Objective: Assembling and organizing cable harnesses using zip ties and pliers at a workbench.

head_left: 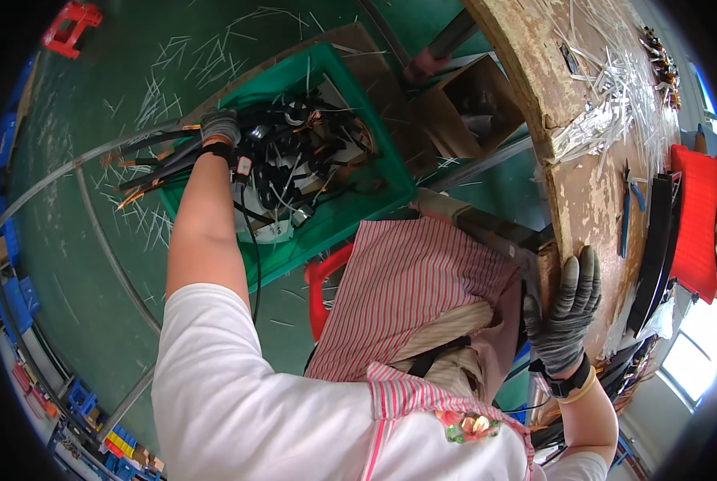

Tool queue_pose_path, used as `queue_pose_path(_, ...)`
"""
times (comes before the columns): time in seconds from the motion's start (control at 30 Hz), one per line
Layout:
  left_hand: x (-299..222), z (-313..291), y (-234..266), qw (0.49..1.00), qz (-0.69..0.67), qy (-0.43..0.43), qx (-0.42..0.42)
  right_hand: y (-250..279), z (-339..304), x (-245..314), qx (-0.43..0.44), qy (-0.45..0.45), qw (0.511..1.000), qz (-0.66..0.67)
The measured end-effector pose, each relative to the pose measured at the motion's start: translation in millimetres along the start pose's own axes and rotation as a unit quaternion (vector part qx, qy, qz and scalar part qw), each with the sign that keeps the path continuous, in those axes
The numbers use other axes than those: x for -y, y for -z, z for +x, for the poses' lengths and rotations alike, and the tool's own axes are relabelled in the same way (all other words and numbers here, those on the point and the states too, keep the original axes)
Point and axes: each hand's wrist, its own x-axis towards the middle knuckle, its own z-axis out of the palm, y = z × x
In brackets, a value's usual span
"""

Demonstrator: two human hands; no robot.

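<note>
My left hand (221,127), in a grey glove, reaches into a green crate (397,172) at its left side. Its fingers are curled around black cable (154,140), though the palm side is hidden. More black cables with bare copper ends (134,195) stick out over the crate's rim beside my wrist. Inside lies a tangle of black cables and connectors (282,172) with white strips among them. My right hand (567,313), also gloved in grey, rests at the worktable's edge (557,204). Its fingers are stretched out, with nothing held.
Blue-handled pliers (627,212) and a heap of clear and white strips (615,100) lie on the worn table. Below it stands an open cardboard box (471,108). A red stool (72,30) stands far left. A curved metal rail (106,232) crosses the left side.
</note>
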Motion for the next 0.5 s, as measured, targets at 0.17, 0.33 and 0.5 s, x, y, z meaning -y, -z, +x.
queue_pose_path(0.17,-40.6,2.3,44.8,0.980,-0.019,0.016,0.198,-2.5,0.0,0.1,-0.002,0.000,1.000,0.000)
queue_pose_path(0.33,-37.0,-31.9,34.4,0.984,-0.093,0.014,0.152,1.5,0.9,2.4,-0.002,-0.003,1.000,0.000)
queue_pose_path(0.5,-61.1,-80.3,78.1,0.974,-0.172,0.021,0.144,-1.9,-1.2,1.4,-0.012,0.000,1.000,0.000)
